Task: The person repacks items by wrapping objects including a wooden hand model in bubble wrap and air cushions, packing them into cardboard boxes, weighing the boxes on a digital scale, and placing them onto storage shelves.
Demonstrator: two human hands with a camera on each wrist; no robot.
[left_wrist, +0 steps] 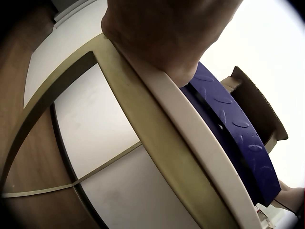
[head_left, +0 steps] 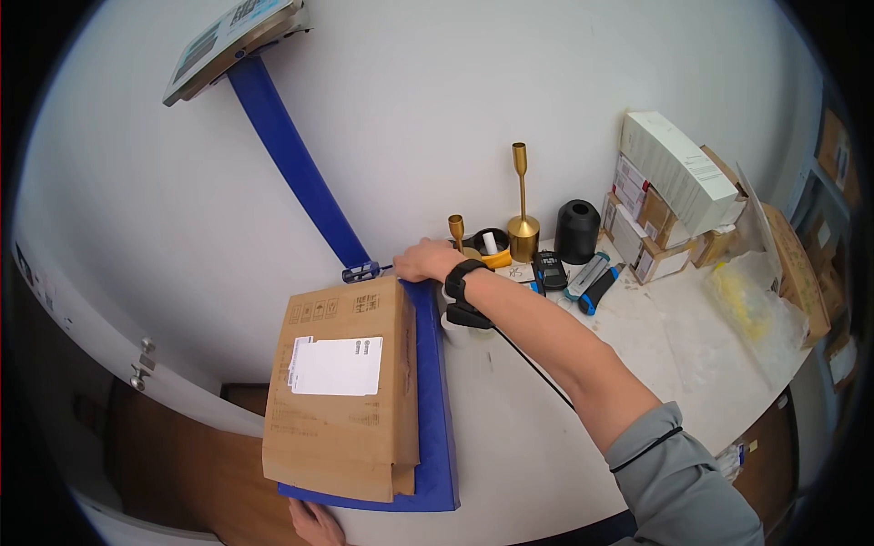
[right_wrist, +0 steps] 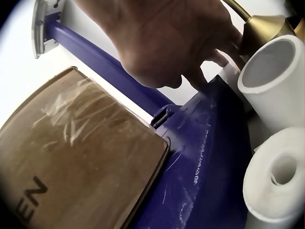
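The cardboard box (head_left: 332, 428) lies on the blue platform (head_left: 439, 446) of a scale, with a white label (head_left: 341, 369) facing up, and a flap (left_wrist: 259, 102) stands out at its near end. Beyond the box, the blue post (head_left: 291, 150) rises along the wall to a display head (head_left: 232, 45). Your right hand (head_left: 425, 261) is just past the far right corner of the box, its fingers pointing down at the platform's corner. Your left hand (head_left: 316, 525) is on the near side of the box, against the edge of the table (head_left: 546, 437). Your fingertips are mostly hidden on both sides, so I cannot tell whether either hand is gripping or only touching. To the right of the box, close beside the platform, stand two white rolls (right_wrist: 274, 105); farther right of it are two golden candlesticks (head_left: 524, 235) and some stacked boxes (head_left: 674, 173).
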